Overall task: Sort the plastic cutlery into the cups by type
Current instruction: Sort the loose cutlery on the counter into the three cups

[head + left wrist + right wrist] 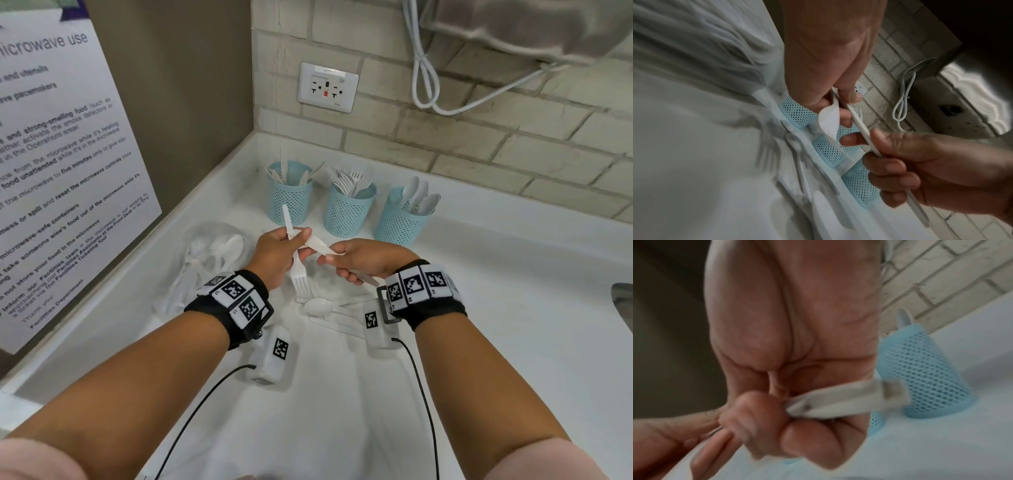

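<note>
Three blue mesh cups stand in a row at the back: the left cup (291, 198) holds knives, the middle cup (348, 214) forks, the right cup (402, 222) spoons. My left hand (298, 240) pinches a white plastic fork (300, 279), tines down, together with one end of a white knife (317, 245). My right hand (337, 263) grips the same knife further along. In the left wrist view the fork (828, 120) and the knife (861, 131) cross between both hands. The right wrist view is blurred; the right hand (777, 410) grips a white piece (838, 402).
A loose spoon (318, 306) and several flat white pieces (337, 323) lie on the white counter (496, 308) under my hands. A clear plastic bag (212, 253) with more cutlery lies to the left. A wall outlet (328, 87) and a hanging cable (424, 78) are behind.
</note>
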### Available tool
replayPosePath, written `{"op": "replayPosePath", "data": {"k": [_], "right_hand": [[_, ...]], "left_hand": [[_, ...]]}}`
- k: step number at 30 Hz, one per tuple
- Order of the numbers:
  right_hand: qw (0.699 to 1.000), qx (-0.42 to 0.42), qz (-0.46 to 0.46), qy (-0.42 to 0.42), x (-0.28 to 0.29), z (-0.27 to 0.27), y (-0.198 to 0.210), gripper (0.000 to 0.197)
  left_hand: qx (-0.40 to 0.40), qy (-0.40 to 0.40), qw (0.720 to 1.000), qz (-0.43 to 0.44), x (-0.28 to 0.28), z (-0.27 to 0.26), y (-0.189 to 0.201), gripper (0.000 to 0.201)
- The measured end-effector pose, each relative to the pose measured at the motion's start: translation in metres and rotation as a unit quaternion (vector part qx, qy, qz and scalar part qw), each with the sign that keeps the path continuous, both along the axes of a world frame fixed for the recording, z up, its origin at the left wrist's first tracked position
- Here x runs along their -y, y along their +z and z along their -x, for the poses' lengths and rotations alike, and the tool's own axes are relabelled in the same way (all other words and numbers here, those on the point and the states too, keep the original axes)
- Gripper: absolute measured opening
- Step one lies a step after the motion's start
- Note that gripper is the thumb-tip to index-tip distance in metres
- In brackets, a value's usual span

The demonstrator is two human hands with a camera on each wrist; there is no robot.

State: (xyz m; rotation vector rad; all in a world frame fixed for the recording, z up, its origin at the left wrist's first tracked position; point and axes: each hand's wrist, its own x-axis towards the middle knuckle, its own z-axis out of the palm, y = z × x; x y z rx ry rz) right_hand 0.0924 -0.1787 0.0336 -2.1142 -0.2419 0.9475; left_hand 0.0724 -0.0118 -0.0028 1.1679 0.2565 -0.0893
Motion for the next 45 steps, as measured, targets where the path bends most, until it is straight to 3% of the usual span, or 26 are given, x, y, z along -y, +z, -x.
{"op": "replayPosePath", "data": {"k": [2, 8, 14, 18, 21, 26, 29, 33, 37, 39, 41, 43, 45], "right_hand": [[0.999, 0.045, 0.015, 0.007, -0.005, -0.003, 0.001, 0.007], [0.986, 0.122, -0.020, -0.108, 0.012, -0.019, 0.000, 0.026], [0.962, 0.123, -0.120, -0.212, 0.006, -0.025, 0.006, 0.032], [0.927, 0.170, -0.214, -0.257, -0.013, -0.043, 0.030, 0.033], [0.894, 0.248, -0.256, -0.272, -0.029, -0.058, 0.054, 0.022], [0.827, 0.366, -0.277, -0.324, -0.058, -0.084, 0.060, 0.012], [0.836, 0.396, -0.214, -0.313, -0.073, -0.097, 0.052, 0.006], [0.878, 0.422, -0.029, -0.224, -0.082, -0.113, 0.044, 0.024], [0.896, 0.396, 0.078, -0.185, -0.084, -0.126, 0.028, 0.037], [0.901, 0.389, 0.122, -0.146, -0.085, -0.129, 0.025, 0.034], [0.910, 0.375, 0.120, -0.130, -0.084, -0.130, 0.025, 0.038], [0.914, 0.370, 0.057, -0.155, -0.079, -0.126, 0.028, 0.045], [0.893, 0.400, -0.019, -0.205, -0.070, -0.121, 0.033, 0.043]], "left_hand": [[0.006, 0.003, 1.000, 0.009, 0.000, -0.001, 0.002, 0.023], [0.003, 0.027, 0.999, 0.024, -0.006, -0.002, 0.004, 0.023], [-0.047, 0.026, 0.999, 0.000, -0.008, -0.003, 0.005, 0.029], [-0.072, 0.056, 0.995, 0.048, -0.006, -0.003, 0.012, 0.022], [-0.081, 0.090, 0.989, 0.085, -0.007, -0.006, 0.017, 0.015], [-0.051, 0.116, 0.990, 0.064, -0.012, -0.007, 0.023, 0.020], [-0.022, 0.123, 0.992, 0.014, -0.016, -0.008, 0.026, 0.026], [0.001, 0.126, 0.991, -0.039, -0.019, -0.008, 0.026, 0.022], [0.009, 0.133, 0.989, -0.057, -0.020, -0.008, 0.025, 0.019], [0.009, 0.144, 0.988, -0.052, -0.020, -0.010, 0.023, 0.019], [0.010, 0.156, 0.987, -0.031, -0.021, -0.012, 0.022, 0.018], [0.005, 0.170, 0.986, -0.002, -0.021, -0.014, 0.021, 0.016], [0.000, 0.178, 0.983, 0.045, -0.023, -0.015, 0.021, 0.013]]}}
